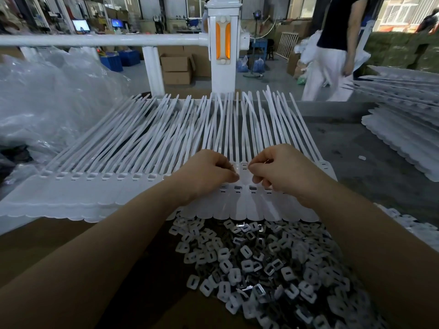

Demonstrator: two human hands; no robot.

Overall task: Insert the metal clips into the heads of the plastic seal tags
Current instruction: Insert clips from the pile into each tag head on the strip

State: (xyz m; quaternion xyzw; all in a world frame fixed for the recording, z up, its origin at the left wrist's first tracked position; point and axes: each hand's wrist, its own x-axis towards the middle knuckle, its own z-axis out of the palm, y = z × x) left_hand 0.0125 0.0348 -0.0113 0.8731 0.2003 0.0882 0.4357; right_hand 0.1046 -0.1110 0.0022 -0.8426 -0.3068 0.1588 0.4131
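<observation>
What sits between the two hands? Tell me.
In the head view, seal tag heads show in the narrow gap between the left hand and right hand.

A factory floor or assembly workshop: cardboard boxes [177,67] stand on bare concrete beyond a white railing [99,40], blue crates [118,59] and lit monitors [81,25] behind (blurred), and stacked white seal tags [403,129] crowd the worktable's [351,148] right edge.
</observation>
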